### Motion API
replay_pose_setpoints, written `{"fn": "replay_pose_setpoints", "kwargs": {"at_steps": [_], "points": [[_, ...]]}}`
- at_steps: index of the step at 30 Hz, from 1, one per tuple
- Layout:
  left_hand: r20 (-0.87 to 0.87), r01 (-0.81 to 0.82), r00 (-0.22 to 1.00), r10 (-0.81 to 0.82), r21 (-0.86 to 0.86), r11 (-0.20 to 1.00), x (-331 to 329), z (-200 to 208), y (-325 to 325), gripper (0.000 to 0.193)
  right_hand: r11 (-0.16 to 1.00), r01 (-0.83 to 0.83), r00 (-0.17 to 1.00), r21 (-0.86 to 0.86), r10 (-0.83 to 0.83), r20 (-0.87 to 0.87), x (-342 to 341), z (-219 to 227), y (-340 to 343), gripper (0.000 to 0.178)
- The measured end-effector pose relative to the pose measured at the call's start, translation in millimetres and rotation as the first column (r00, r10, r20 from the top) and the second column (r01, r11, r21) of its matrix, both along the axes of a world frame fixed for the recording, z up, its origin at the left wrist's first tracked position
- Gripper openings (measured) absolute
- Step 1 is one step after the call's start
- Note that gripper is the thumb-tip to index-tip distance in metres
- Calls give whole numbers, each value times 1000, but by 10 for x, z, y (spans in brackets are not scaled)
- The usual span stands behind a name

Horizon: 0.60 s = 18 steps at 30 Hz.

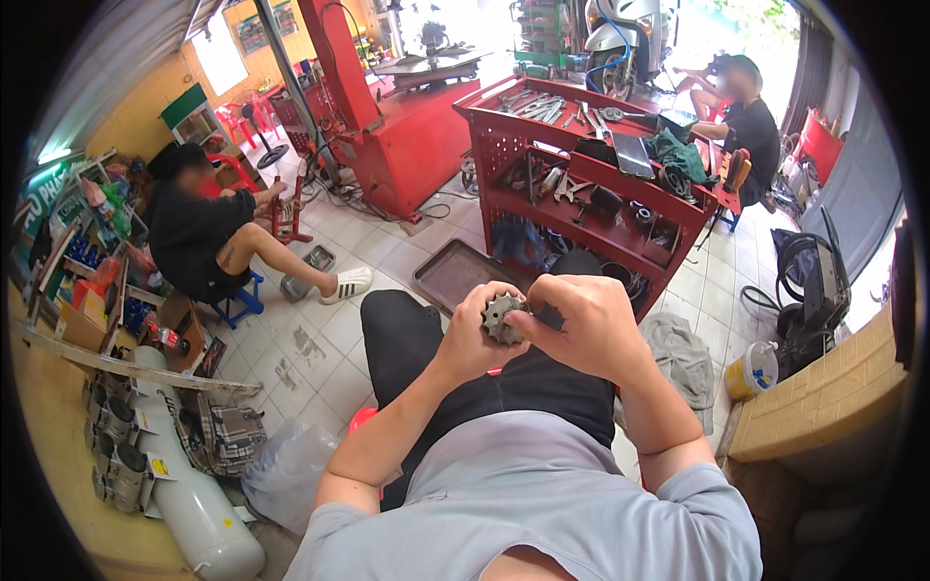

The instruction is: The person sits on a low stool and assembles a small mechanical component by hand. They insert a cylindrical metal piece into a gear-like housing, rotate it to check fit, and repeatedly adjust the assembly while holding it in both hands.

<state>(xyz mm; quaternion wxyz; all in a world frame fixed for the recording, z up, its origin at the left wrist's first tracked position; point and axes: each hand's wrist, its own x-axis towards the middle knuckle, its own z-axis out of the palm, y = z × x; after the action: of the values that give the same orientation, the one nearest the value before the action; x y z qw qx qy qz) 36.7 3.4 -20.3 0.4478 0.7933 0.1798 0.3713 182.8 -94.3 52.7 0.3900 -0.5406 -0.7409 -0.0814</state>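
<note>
Above my lap, my left hand (475,334) wraps round a grey toothed metal part (502,320), like a small gear with a hole in its face. The toothed side is turned up toward me. From the other side comes my right hand (591,324), its fingers curled and its thumb pressed to the part's right edge. Whether a smaller piece sits between those fingertips is hidden. Both hands meet over my dark trousers (407,353), just in front of a shallow metal tray (460,272) on the floor.
Ahead to the right stands a red tool cart (494,198) with wrenches (542,107) on top. One person (208,228) sits at left on a blue stool, another (751,131) beyond the cart. A white tank (208,513) lies lower left; a white bucket (751,373) stands at right.
</note>
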Motion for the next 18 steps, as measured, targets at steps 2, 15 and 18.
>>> {"fn": "replay_pose_setpoints", "kwargs": {"at_steps": [2,15,18], "points": [[3,-8,1000,8,16,1000,6,-12,8,49,1000,4,1000,9,-4,14,-1,-11,7,22],[2,-22,1000,22,61,998,16,-104,64,51,999,-24,1000,33,24,17,-45,27,-8,22],[-3,-27,1000,27,27,999,10,-21,17,51,1000,-26,999,9,26,-27,-87,149,-70,21]]}}
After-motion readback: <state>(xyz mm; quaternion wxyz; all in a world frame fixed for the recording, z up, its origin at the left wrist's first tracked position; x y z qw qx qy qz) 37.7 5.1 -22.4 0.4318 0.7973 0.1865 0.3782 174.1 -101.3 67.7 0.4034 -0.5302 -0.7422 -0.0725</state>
